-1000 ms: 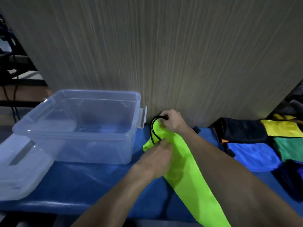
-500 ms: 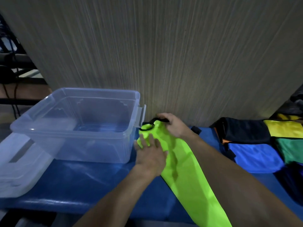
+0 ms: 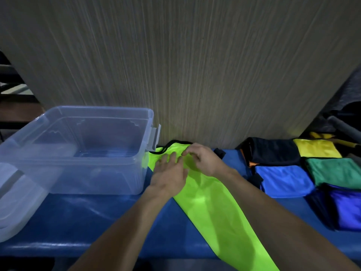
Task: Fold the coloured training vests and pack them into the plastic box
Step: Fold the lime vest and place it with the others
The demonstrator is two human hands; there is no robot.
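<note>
We log a lime vest (image 3: 211, 204) on the blue desk (image 3: 78, 218) right of the clear plastic box (image 3: 82, 149), our left hand (image 3: 170, 173) flat on it, right hand (image 3: 203, 161) loosely curled, holding nothing.

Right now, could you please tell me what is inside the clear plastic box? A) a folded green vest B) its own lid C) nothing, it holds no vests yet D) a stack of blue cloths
C: the clear plastic box shows only its bare bottom through the walls, while the neon green vest lies on the blue table beside it under both hands, left hand and right hand.
</note>
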